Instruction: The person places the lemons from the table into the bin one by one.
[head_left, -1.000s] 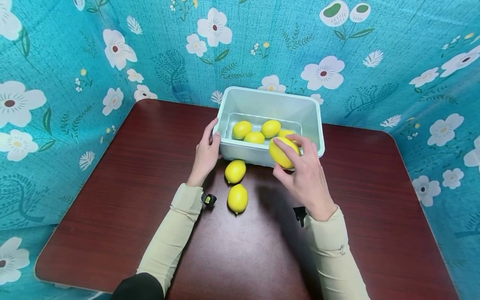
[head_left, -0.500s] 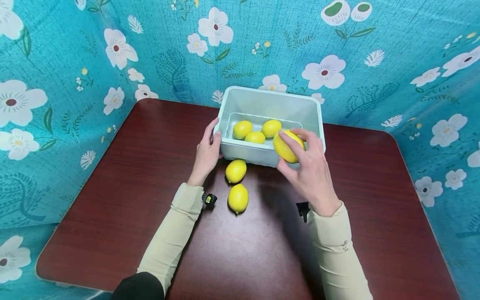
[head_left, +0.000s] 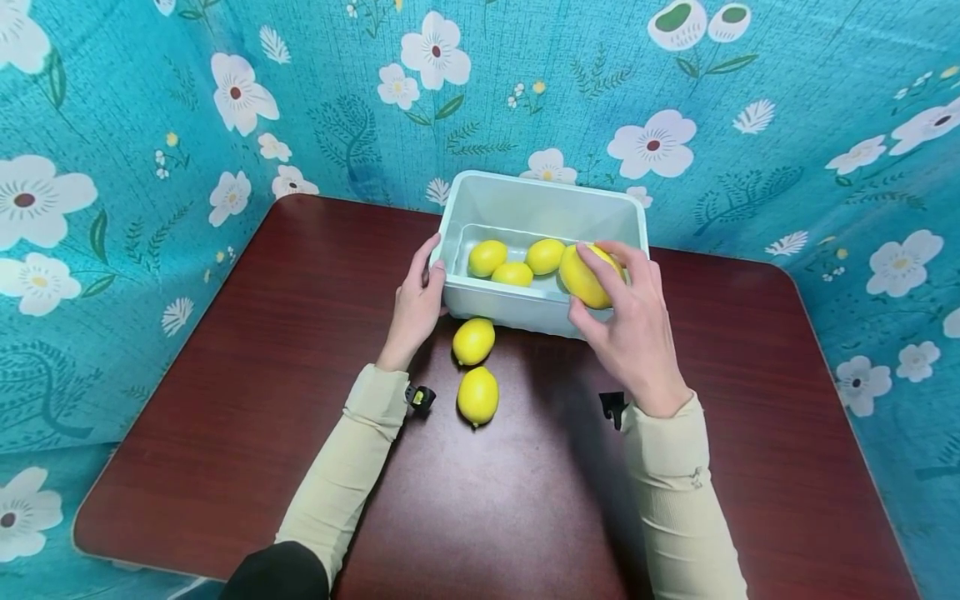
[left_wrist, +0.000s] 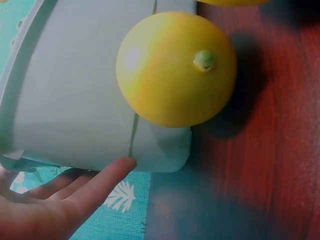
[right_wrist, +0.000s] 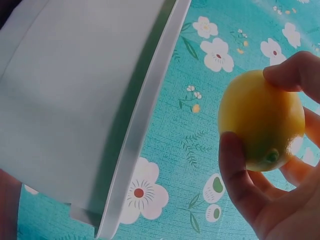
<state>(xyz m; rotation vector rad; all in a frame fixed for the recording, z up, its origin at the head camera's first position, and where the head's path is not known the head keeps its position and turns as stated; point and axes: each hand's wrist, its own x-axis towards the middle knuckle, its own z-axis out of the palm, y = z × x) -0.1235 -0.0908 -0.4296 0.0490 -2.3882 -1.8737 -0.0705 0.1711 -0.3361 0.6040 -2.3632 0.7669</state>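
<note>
A pale grey-green bin (head_left: 517, 302) holds several lemons, among them one at its left end (head_left: 487, 258). My right hand (head_left: 637, 333) pinches another lemon (head_left: 587, 277) above the bin's front right rim; in the right wrist view this lemon (right_wrist: 261, 120) sits between thumb and fingers, beside the bin's wall (right_wrist: 65, 95). At the bin's left end my left hand (head_left: 415, 308) rests with its thumb on the rim side; the left wrist view shows the hand's (left_wrist: 55, 205) extended fingers against the bin's side (left_wrist: 75, 90).
Two lemons lie on the dark red-brown table (head_left: 225, 400) in front of the bin, one close to its front wall (head_left: 473, 342), the other nearer me (head_left: 477, 397). A flowered blue cloth (head_left: 525, 83) hangs behind and beside the table.
My right hand has carried its lemon up and to the right, from in front of the bin's front wall to over the rim. My left hand has stayed at the bin.
</note>
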